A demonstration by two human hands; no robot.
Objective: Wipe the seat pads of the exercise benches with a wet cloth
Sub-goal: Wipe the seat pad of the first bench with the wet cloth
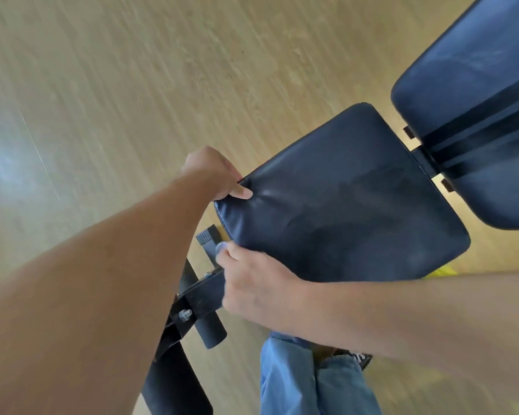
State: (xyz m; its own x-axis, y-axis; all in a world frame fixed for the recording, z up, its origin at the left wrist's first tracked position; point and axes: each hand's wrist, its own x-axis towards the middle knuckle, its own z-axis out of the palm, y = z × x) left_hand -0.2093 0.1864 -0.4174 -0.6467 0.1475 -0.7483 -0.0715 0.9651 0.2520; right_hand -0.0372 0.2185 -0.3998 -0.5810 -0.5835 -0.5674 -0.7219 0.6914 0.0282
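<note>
The dark blue seat pad (342,205) of an exercise bench fills the middle of the view. My left hand (213,172) grips the pad's near-left corner, with the thumb on top and the fingers curled under the edge. My right hand (252,286) is at the pad's near edge, closed around a pale cloth (221,248). Only a small bit of the cloth shows past the fingertips. The pad's surface has faint smears and creases.
The bench's backrest pad (477,100) rises at the upper right, past a gap with the black hinge. The black steel frame (204,295) and a foam roller (212,333) lie below the seat. Something yellow (441,271) pokes out under the pad. My jeans (297,378) are at the bottom, over the wooden floor (132,85).
</note>
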